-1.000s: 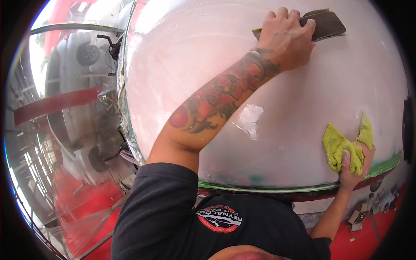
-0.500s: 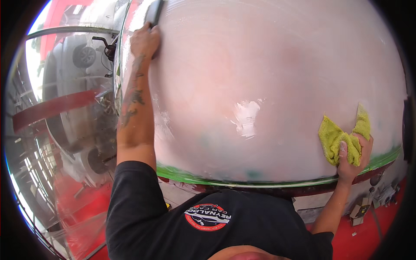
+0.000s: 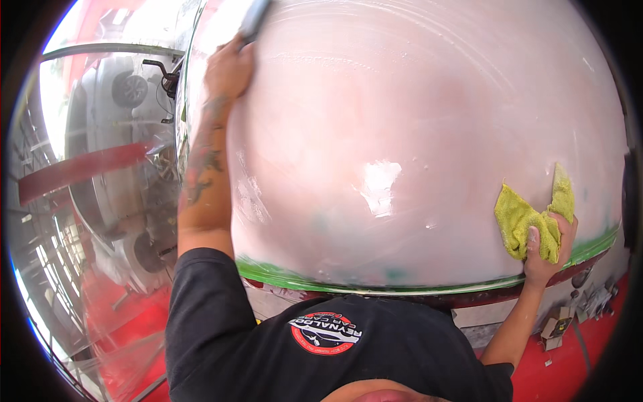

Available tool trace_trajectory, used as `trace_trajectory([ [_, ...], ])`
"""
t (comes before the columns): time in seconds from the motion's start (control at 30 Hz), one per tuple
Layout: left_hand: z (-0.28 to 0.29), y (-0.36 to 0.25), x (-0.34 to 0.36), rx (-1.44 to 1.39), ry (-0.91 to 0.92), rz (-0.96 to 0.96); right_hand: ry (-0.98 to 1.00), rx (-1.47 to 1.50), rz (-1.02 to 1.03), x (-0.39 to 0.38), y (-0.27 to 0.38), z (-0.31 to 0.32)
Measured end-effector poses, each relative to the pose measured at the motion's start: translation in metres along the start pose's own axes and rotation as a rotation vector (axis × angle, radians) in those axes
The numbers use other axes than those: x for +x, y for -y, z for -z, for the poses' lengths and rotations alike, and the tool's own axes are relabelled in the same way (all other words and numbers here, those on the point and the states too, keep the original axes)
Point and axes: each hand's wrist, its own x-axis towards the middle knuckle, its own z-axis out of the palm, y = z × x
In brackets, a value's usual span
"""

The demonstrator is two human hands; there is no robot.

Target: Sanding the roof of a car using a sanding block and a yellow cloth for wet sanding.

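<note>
Gray block [image 3: 255,20] extends beyond the nearer left hand [image 3: 230,69], at the upper left of the white panel [image 3: 402,107], long axis slanting up and rightward, with fingers [image 3: 236,45] closed on its near end and the right hand [image 3: 544,269] pinching a yellow cloth [image 3: 514,221].

The single view comes from the left of two fisheye cameras worn on the person's head, facing down and forward, upright and unmirrored. It sits close above the dark shirt [image 3: 261,362], which fills much of the lower edge, below both sets of fingers. The left fingers [image 3: 232,47] show farther out, near the upper edge; the right fingers [image 3: 566,226] show lower, toward the right side. Between them spreads the pale panel [image 3: 402,120], its green edge [image 3: 278,275] bowed by the lens. Left of the left fingers the view reaches a grey vehicle [image 3: 114,208]; below the right fingers, red floor [image 3: 549,375].
</note>
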Motion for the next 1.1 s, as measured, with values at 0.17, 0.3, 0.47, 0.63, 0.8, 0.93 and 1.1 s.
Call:
trace_trajectory([
  [0.17, 0.0, 0.147, -0.006, 0.22, 0.106, 0.416, 0.015, 0.015, 0.02, 0.008, 0.009, -0.007],
  [0.3, -0.002, -0.034, -0.011, 0.15, 0.037, 0.117, 0.028, 0.001, 0.012, 0.008, 0.009, -0.005],
  [0.47, 0.03, -0.243, -0.102, -0.288, -0.09, -0.565, 0.01, -0.005, 0.031, 0.006, 0.003, -0.008],
  [0.63, 0.021, -0.206, -0.064, -0.288, -0.058, -0.627, -0.014, -0.017, 0.018, 0.0, 0.0, -0.001],
  [0.8, -0.008, 0.023, 0.049, 0.073, -0.046, 0.047, -0.002, 0.008, 0.001, 0.002, 0.003, -0.001],
  [0.93, -0.008, 0.124, 0.041, 0.133, 0.161, 0.34, 0.015, -0.006, 0.003, 0.008, 0.013, -0.008],
  [1.1, -0.007, -0.043, -0.013, 0.011, -0.112, -0.056, 0.007, 0.0, 0.02, 0.012, 0.014, -0.007],
])
